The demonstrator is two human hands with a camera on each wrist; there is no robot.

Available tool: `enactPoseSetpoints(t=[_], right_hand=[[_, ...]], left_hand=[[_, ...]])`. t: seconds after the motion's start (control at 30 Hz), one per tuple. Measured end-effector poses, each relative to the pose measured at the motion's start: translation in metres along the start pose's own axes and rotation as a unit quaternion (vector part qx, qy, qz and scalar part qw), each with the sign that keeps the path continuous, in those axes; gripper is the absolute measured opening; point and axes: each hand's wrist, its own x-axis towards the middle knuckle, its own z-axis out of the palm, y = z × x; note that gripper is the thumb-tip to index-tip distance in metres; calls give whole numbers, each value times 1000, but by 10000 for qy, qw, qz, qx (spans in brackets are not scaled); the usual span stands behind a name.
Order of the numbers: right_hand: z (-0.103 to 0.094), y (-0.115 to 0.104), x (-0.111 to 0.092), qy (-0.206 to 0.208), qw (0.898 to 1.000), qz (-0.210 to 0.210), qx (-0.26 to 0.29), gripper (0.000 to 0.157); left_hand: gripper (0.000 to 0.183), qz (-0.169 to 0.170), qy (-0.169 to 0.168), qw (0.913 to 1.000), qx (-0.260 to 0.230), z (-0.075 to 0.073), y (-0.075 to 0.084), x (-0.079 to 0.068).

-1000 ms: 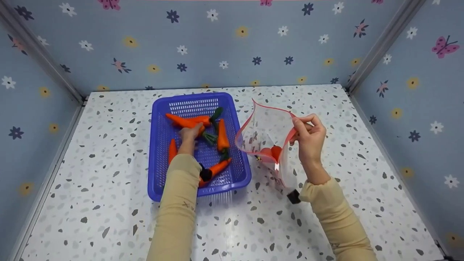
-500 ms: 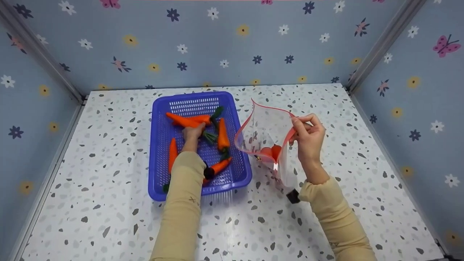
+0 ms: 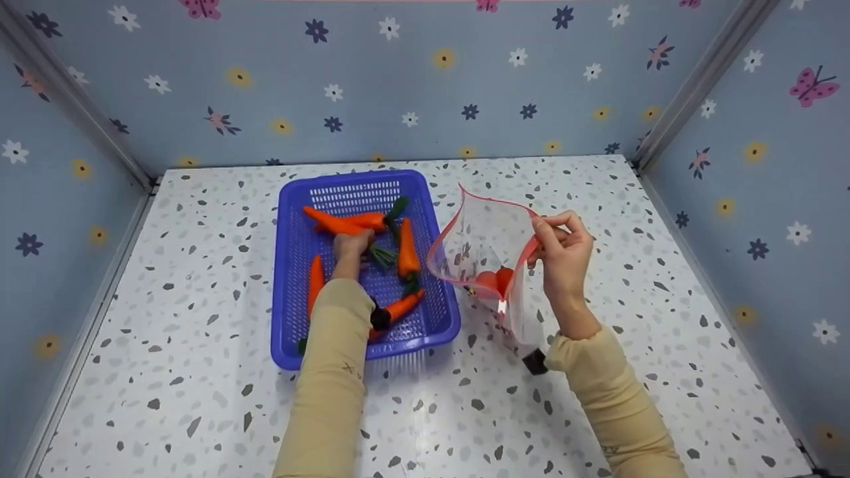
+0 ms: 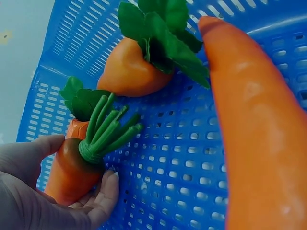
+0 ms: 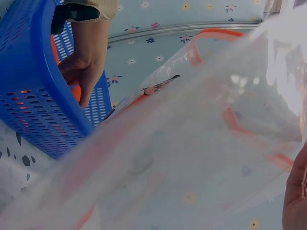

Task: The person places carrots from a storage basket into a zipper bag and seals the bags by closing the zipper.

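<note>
My left hand point(image 3: 350, 249) is inside the blue plastic basket point(image 3: 281, 265), gripping an orange carrot point(image 4: 72, 177) near its cut green stems, with thumb and fingers on opposite sides. That carrot's tip points to the back left in the head view. To the right, my right hand point(image 3: 566, 259) pinches the red-edged rim of a clear zip bag point(image 3: 495, 226) standing with its mouth spread. Low in the bag sit reddish-orange things point(image 3: 497, 280), blurred by the plastic. In the right wrist view the bag's film covers most of the picture.
More carrots lie around the held one: a leafy one point(image 3: 366, 220) behind, one point(image 3: 408, 249) to the right, one point(image 3: 316, 285) at the left, another point(image 3: 402, 307) near the front. The speckled tabletop point(image 3: 199, 332) is bordered by flowered walls point(image 3: 372, 73).
My left hand has shifted slightly on the carrot, its forearm swinging a little to the right. My right hand and the bag have drifted slightly to the left. The other carrots lie as before.
</note>
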Motion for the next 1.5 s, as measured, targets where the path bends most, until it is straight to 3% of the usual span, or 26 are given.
enactPoseSetpoints(t=[0.1, 0.2, 0.33, 0.57, 0.6, 0.67, 0.8, 0.83, 0.9, 1.0, 1.3, 1.5], right_hand=[[0, 0, 0, 6, 10000, -3, 42, 6], [1, 1, 1, -2, 10000, -18, 39, 6], [0, 1, 1, 0, 10000, -6, 20, 8], [0, 1, 1, -9, 10000, 62, -46, 8], [0, 1, 1, -8, 10000, 67, -43, 8], [0, 0, 0, -5, 10000, 76, -28, 9], [0, 0, 1, -16, 10000, 94, -21, 10], [0, 0, 1, -15, 9999, 98, -24, 10], [0, 0, 1, -13, 9999, 110, -40, 11], [-1, 1, 1, -34, 9999, 104, 3, 10], [-1, 1, 1, -64, 9999, 54, 59, 8], [-1, 1, 0, -33, 9999, 130, 64, 7]], left_hand=[[42, -3, 2, 10000, -65, -6, 10, -17], [46, -132, -189, 9996, -137, -21, 32, -53], [40, -52, -247, 9994, -245, -33, 49, -78], [39, 460, -117, 9987, 183, -40, 59, -85], [40, 552, -114, 9980, 270, -41, 60, -83], [37, 903, 22, 9956, 252, -37, 53, -64], [39, 1083, -58, 9929, 493, -41, 59, -64], [38, 1114, -77, 9923, 527, -43, 62, -69], [41, 992, -336, 9920, 704, -53, 77, -96], [42, 1279, -440, 9880, 739, -60, 84, -113], [52, 1902, -867, 9742, 854, -71, 96, -148], [57, 2319, -1113, 9594, 1156, -77, 102, -174]])
